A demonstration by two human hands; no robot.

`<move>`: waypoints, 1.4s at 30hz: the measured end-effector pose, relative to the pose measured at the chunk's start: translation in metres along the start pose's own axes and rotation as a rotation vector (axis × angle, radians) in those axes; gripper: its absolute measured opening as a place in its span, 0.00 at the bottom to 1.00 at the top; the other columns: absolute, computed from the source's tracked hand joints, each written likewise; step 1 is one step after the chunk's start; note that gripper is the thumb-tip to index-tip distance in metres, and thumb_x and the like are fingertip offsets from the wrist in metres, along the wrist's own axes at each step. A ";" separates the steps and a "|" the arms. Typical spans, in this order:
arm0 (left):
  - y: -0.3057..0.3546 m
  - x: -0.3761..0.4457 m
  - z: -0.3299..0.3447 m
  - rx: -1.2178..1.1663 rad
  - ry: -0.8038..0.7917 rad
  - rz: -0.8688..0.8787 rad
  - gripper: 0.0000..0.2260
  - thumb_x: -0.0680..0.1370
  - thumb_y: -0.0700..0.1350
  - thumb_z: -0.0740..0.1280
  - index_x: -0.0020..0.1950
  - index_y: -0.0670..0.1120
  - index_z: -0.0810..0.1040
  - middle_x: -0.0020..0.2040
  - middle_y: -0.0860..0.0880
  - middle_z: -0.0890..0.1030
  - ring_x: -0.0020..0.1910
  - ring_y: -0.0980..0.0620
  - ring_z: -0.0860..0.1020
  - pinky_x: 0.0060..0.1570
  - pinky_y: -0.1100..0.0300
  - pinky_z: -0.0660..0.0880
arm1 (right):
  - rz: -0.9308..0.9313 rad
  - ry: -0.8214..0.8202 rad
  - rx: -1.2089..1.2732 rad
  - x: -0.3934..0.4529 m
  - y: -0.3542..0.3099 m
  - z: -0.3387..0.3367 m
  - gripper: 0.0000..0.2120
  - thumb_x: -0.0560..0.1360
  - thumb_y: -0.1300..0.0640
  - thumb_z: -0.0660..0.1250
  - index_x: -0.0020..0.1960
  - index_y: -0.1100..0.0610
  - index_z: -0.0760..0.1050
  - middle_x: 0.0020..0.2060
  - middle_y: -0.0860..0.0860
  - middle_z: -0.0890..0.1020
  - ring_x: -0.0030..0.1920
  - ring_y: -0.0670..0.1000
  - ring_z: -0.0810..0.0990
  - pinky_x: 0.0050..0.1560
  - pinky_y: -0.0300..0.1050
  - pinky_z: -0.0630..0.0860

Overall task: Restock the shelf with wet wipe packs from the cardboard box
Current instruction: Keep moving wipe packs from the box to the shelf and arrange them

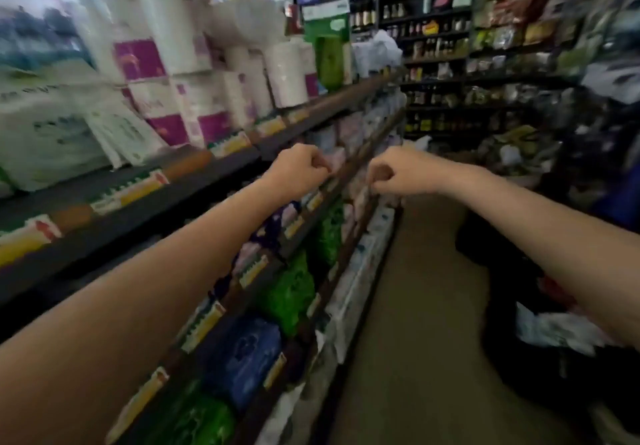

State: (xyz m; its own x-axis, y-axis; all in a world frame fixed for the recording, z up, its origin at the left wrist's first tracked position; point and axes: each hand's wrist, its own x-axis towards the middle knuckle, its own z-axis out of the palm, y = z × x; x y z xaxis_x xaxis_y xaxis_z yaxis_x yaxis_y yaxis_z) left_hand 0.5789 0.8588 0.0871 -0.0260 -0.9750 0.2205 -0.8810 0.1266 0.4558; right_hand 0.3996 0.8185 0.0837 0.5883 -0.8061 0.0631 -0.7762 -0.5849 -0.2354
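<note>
Along the left side of a shop aisle runs a dark shelf [221, 174] unit of several tiers, each front rail carrying yellow and white price labels [231, 144]; both bare arms reach forward over it; the left hand [300, 170] has its fingers curled into a loose fist at the edge of the second tier, knuckles close to some pale pinkish packs [337, 158] there, and whether it pinches one of them I cannot tell, for the frame is smeared by motion; the right hand [401, 176] is likewise curled, thumb against forefinger, hovering just beside the rail a little farther out, and nothing can be made out between its fingers; the two hands are near each other but apart; no pack is clearly lifted in either hand, and the soft pale packs on the second tier are too blurred to read any print on them; below them lie green packs [294, 288] and a dark blue pack [249, 351] on lower tiers; on the top tier stand white paper rolls [169, 25] with purple bands, beside white bagged bundles [52, 132] at the near end and a green carton [327, 42] farther along; across the brownish floor [426, 306] the opposite shelves [436, 60] hold small bottles and packets; dark shapes and a white bag [554, 333] lie at the right edge.
</note>
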 end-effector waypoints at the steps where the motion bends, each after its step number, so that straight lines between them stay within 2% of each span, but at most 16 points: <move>1: 0.017 0.002 0.027 0.002 -0.090 0.024 0.11 0.78 0.41 0.61 0.57 0.40 0.78 0.57 0.42 0.79 0.57 0.45 0.77 0.55 0.57 0.72 | 0.076 -0.028 0.016 -0.025 0.028 0.005 0.07 0.77 0.56 0.63 0.53 0.56 0.77 0.50 0.51 0.77 0.51 0.52 0.79 0.49 0.45 0.76; 4: 0.068 0.003 0.107 0.025 -0.306 0.131 0.12 0.78 0.42 0.63 0.59 0.41 0.77 0.59 0.42 0.79 0.59 0.45 0.76 0.57 0.56 0.72 | 0.355 -0.130 0.042 -0.104 0.113 0.029 0.09 0.78 0.55 0.63 0.55 0.57 0.75 0.50 0.51 0.77 0.48 0.51 0.78 0.50 0.45 0.76; 6: 0.101 -0.004 0.156 0.035 -0.429 0.204 0.12 0.78 0.42 0.62 0.60 0.42 0.77 0.59 0.44 0.79 0.60 0.46 0.76 0.57 0.58 0.71 | 0.518 -0.181 0.111 -0.157 0.165 0.051 0.02 0.76 0.56 0.65 0.48 0.54 0.75 0.50 0.54 0.81 0.45 0.54 0.81 0.48 0.47 0.79; 8: 0.131 -0.010 0.204 0.032 -0.534 0.266 0.12 0.77 0.41 0.62 0.60 0.42 0.77 0.60 0.44 0.79 0.61 0.46 0.76 0.58 0.60 0.70 | 0.672 -0.178 0.151 -0.210 0.210 0.073 0.02 0.76 0.58 0.65 0.47 0.54 0.76 0.49 0.57 0.82 0.42 0.56 0.82 0.39 0.43 0.81; 10: 0.158 -0.015 0.252 0.044 -0.632 0.303 0.13 0.78 0.41 0.62 0.60 0.42 0.77 0.60 0.44 0.79 0.61 0.46 0.76 0.58 0.60 0.70 | 0.840 -0.224 0.258 -0.263 0.247 0.098 0.06 0.77 0.60 0.62 0.53 0.58 0.73 0.49 0.59 0.80 0.38 0.55 0.81 0.27 0.37 0.78; 11: 0.171 -0.017 0.276 0.047 -0.674 0.319 0.12 0.77 0.41 0.62 0.60 0.42 0.78 0.60 0.44 0.79 0.60 0.47 0.76 0.58 0.60 0.70 | 0.905 -0.270 0.320 -0.288 0.262 0.110 0.06 0.78 0.60 0.61 0.55 0.58 0.72 0.51 0.60 0.80 0.38 0.55 0.81 0.27 0.37 0.78; 15: 0.226 -0.024 0.369 0.004 -0.828 0.329 0.12 0.77 0.40 0.62 0.58 0.41 0.78 0.59 0.45 0.80 0.59 0.48 0.76 0.55 0.62 0.70 | 1.047 -0.383 0.432 -0.364 0.327 0.161 0.09 0.78 0.61 0.61 0.57 0.62 0.72 0.53 0.66 0.79 0.43 0.59 0.82 0.36 0.44 0.81; 19: 0.271 -0.023 0.463 -0.036 -0.978 0.278 0.11 0.78 0.39 0.61 0.57 0.40 0.79 0.50 0.46 0.78 0.56 0.48 0.77 0.51 0.61 0.70 | 1.118 -0.410 0.505 -0.407 0.391 0.214 0.08 0.77 0.62 0.63 0.54 0.62 0.75 0.51 0.66 0.80 0.40 0.57 0.82 0.29 0.40 0.80; 23: 0.286 -0.025 0.543 -0.123 -1.050 0.121 0.10 0.78 0.35 0.61 0.57 0.34 0.77 0.56 0.37 0.78 0.58 0.40 0.76 0.59 0.50 0.72 | 1.078 -0.411 0.499 -0.417 0.448 0.270 0.10 0.75 0.62 0.64 0.53 0.67 0.77 0.53 0.65 0.80 0.54 0.61 0.80 0.48 0.50 0.78; 25: 0.281 -0.028 0.573 -0.111 -1.039 0.047 0.12 0.78 0.34 0.60 0.58 0.33 0.76 0.59 0.37 0.78 0.59 0.39 0.76 0.56 0.54 0.72 | 0.964 -0.435 0.441 -0.410 0.465 0.299 0.10 0.76 0.62 0.63 0.51 0.68 0.76 0.54 0.64 0.79 0.56 0.62 0.77 0.55 0.52 0.74; 28: 0.262 -0.030 0.608 -0.079 -0.992 -0.038 0.13 0.78 0.33 0.60 0.60 0.34 0.76 0.59 0.36 0.78 0.59 0.39 0.77 0.49 0.59 0.73 | 0.839 -0.495 0.420 -0.398 0.483 0.351 0.19 0.78 0.62 0.61 0.68 0.60 0.67 0.66 0.57 0.71 0.65 0.58 0.71 0.63 0.52 0.70; 30: 0.246 -0.030 0.625 -0.081 -0.936 -0.113 0.12 0.76 0.31 0.59 0.58 0.33 0.76 0.57 0.35 0.79 0.57 0.38 0.78 0.51 0.56 0.74 | 0.720 -0.555 0.409 -0.389 0.492 0.387 0.24 0.78 0.65 0.60 0.73 0.59 0.61 0.74 0.54 0.59 0.71 0.57 0.64 0.67 0.51 0.68; 32: 0.233 -0.034 0.638 -0.090 -0.906 -0.176 0.13 0.75 0.29 0.57 0.55 0.31 0.77 0.55 0.33 0.79 0.54 0.36 0.78 0.51 0.53 0.75 | 0.620 -0.635 0.370 -0.380 0.499 0.417 0.25 0.77 0.66 0.59 0.73 0.60 0.60 0.77 0.51 0.48 0.74 0.57 0.57 0.67 0.50 0.67; 35: 0.221 -0.042 0.656 -0.050 -0.933 -0.189 0.13 0.76 0.30 0.57 0.55 0.34 0.77 0.55 0.36 0.80 0.55 0.39 0.78 0.51 0.56 0.74 | 0.531 -0.704 0.293 -0.366 0.503 0.442 0.21 0.76 0.67 0.58 0.70 0.63 0.65 0.77 0.51 0.42 0.71 0.59 0.60 0.64 0.52 0.70; 40: 0.215 -0.045 0.678 0.015 -1.003 -0.136 0.12 0.79 0.37 0.58 0.59 0.41 0.76 0.58 0.43 0.79 0.57 0.46 0.77 0.49 0.64 0.71 | 0.475 -0.692 0.232 -0.346 0.508 0.469 0.23 0.75 0.68 0.59 0.69 0.60 0.63 0.75 0.56 0.51 0.66 0.61 0.65 0.55 0.53 0.74; 42: 0.212 -0.046 0.684 0.008 -0.997 -0.145 0.12 0.78 0.37 0.58 0.58 0.41 0.76 0.57 0.43 0.79 0.56 0.47 0.77 0.48 0.65 0.69 | 0.490 -0.685 0.229 -0.340 0.505 0.475 0.25 0.75 0.69 0.59 0.70 0.59 0.62 0.73 0.58 0.53 0.63 0.62 0.69 0.56 0.55 0.74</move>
State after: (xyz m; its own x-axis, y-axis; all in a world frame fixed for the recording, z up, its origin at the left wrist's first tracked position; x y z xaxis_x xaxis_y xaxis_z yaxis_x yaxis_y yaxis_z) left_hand 0.0704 0.8054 -0.4162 -0.2982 -0.6894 -0.6602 -0.9100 -0.0035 0.4147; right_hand -0.0850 0.8397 -0.5172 0.2639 -0.6877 -0.6763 -0.9562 -0.0947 -0.2768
